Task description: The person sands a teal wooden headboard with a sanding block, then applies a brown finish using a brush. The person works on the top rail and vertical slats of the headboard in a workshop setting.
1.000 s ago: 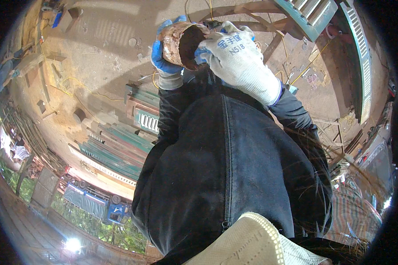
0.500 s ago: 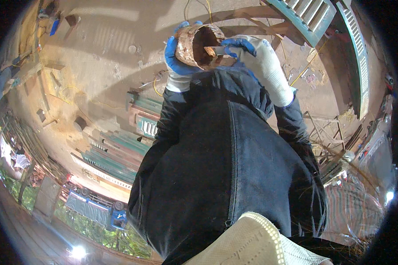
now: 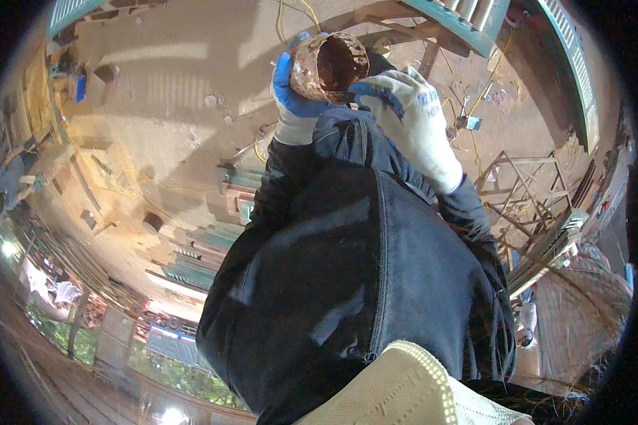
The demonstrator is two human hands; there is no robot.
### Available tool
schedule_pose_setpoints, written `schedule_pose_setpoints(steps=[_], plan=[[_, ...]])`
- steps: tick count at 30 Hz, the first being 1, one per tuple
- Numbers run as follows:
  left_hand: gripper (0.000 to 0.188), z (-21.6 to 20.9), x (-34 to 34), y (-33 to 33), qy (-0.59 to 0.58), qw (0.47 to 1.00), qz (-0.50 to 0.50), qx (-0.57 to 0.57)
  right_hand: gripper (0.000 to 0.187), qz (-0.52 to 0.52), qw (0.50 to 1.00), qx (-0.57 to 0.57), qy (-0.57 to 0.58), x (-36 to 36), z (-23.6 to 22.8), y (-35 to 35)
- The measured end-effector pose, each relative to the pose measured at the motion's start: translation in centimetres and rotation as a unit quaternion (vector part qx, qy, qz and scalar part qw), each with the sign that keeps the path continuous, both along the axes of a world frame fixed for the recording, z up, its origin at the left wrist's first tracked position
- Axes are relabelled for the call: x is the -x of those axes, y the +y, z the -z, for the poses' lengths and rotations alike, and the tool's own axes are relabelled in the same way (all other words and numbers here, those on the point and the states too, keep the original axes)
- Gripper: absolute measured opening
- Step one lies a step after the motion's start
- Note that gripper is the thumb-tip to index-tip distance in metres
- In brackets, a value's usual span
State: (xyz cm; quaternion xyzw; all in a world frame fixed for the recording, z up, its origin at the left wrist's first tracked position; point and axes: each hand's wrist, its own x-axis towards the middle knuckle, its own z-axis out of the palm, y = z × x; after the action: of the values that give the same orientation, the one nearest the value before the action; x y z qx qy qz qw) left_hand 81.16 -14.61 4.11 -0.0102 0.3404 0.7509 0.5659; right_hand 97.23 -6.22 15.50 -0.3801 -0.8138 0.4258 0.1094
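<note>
Plainly, the mottled can [image 3: 306,69] lay inside the curl of the gloved left hand [image 3: 294,106], whose blue-coated fingers wrapped its outer wall and bore it above the floor. Its axis ran roughly crosswise, from the left palm toward the right hand [image 3: 411,106], with the mouth turned rightward and partly up to the camera. Left hand: nearer, in contact. Right hand: fingers bent and bunched just beside the lower rim, on the mouth side. A small dark piece showed at those fingertips; could not tell whether it was gripped, nor whether the fingers touched the rim. Key relation, as judged: mouth facing the right fingers, wall backed by the left.

Surface: brown floor [image 3: 170,106], scuffed and shadowed, well below both hands. Beyond the right fingers, toward the upper right, a green slatted panel [image 3: 468,18]; a yellow cord [image 3: 489,81] to their right, and a spindly frame [image 3: 528,188] farther down that side. Behind the left fingers, toward the wearer, stacked green boards [image 3: 191,269]. Dark jacket [image 3: 312,248] directly below both hands in view.
</note>
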Motion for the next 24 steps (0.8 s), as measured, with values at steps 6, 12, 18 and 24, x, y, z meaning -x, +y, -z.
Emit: schedule_pose_setpoints(steps=[6,12,18,24], plan=[[0.060,-1.6,-2.0,4.7,-0.006,0.999,0.031,0.016,0.021,0.058,0.969,0.235,0.040,-2.9,0.7,4.6],[0.062,0.0,-3.0,6.9,-0.031,0.996,0.063,0.050,0.024,0.114,0.907,0.380,0.139,-5.7,0.2,7.9],[0.065,6.6,-2.6,3.5,-0.114,0.989,0.068,0.061,0.028,0.122,0.820,0.538,0.151,-7.9,3.5,7.9],[0.067,8.8,-0.9,-1.0,-0.180,0.962,-0.030,0.204,0.039,0.189,0.818,0.499,0.215,-6.7,11.7,7.4]])
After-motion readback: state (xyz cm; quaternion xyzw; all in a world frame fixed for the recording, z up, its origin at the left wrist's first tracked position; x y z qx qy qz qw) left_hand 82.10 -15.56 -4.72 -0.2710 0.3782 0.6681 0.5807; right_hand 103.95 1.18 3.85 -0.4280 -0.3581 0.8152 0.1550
